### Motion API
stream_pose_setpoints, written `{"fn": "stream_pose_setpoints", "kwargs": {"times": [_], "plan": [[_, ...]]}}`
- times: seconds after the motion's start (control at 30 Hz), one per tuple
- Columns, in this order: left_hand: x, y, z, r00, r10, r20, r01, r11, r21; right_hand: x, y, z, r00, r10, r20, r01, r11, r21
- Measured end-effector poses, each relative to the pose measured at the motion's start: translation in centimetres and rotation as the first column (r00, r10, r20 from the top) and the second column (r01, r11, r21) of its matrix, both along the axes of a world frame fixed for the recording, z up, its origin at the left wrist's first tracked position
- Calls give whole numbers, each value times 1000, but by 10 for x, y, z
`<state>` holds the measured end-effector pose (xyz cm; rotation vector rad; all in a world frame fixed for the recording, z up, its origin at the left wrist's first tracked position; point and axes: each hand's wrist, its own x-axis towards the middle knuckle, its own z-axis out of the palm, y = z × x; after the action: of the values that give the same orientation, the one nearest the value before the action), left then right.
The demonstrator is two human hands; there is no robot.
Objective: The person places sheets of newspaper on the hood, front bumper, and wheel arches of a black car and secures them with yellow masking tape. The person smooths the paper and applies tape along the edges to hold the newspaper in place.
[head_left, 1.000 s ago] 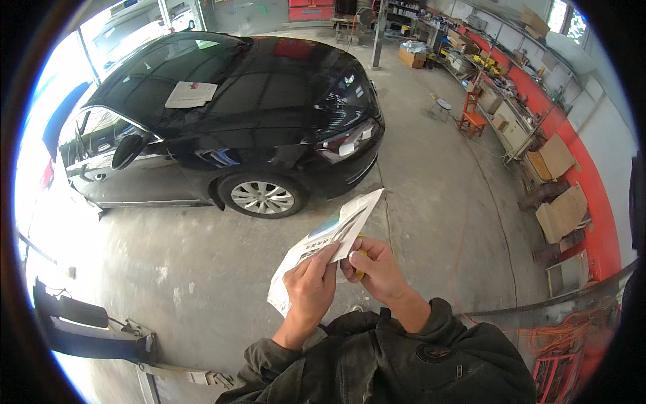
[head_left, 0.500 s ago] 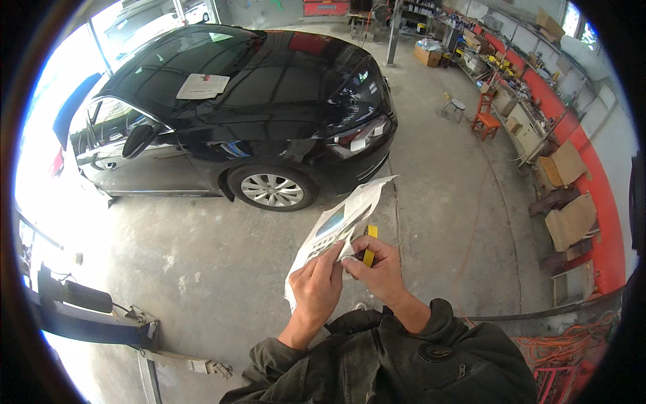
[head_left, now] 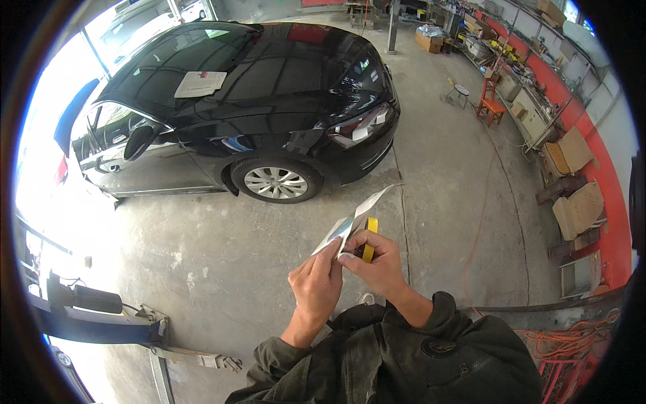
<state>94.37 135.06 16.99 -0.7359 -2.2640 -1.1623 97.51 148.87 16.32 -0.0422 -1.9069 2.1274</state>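
Head view, held sheet (head_left: pixel 361 209), print (head_left: pixel 343 227) seemingly illegible

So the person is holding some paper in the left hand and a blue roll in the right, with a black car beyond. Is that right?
Not quite: the roll in the right hand is yellow, not blue, as the head view shows. The paper in the left hand and the black car beyond are right.
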Motion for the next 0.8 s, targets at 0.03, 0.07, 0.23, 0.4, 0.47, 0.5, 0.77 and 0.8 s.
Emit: {"fn": "stream_pose_setpoints", "kwargs": {"times": [0.03,0.07,0.23,0.4,0.47,0.5,0.77,0.8], "plan": [[0,0,0,1000,6,1,-6,1000,2,0,0,0,1000,-6,3,6,1000,-11],[0,1,0,1000,5,-7,-5,1000,4,0,0,0,1000,-4,2,4,1000,-19],[-2,1,-1,1000,6,-19,-6,1000,-19,0,6,1,991,104,84,-78,960,-268],[-3,1,-1,997,0,-81,-5,998,-56,-4,12,2,975,198,102,-133,884,-449],[-4,2,-2,994,4,-109,-9,999,-42,-5,13,1,968,226,109,-152,872,-465],[-5,3,-2,992,8,-123,-11,1000,-23,-5,13,0,965,239,112,-160,868,-469],[-6,2,0,991,12,-130,-14,1000,-11,-6,12,-4,952,287,110,-190,831,-522],[-6,2,0,992,13,-126,-15,1000,-10,-6,12,-4,951,291,106,-195,829,-523]]}}
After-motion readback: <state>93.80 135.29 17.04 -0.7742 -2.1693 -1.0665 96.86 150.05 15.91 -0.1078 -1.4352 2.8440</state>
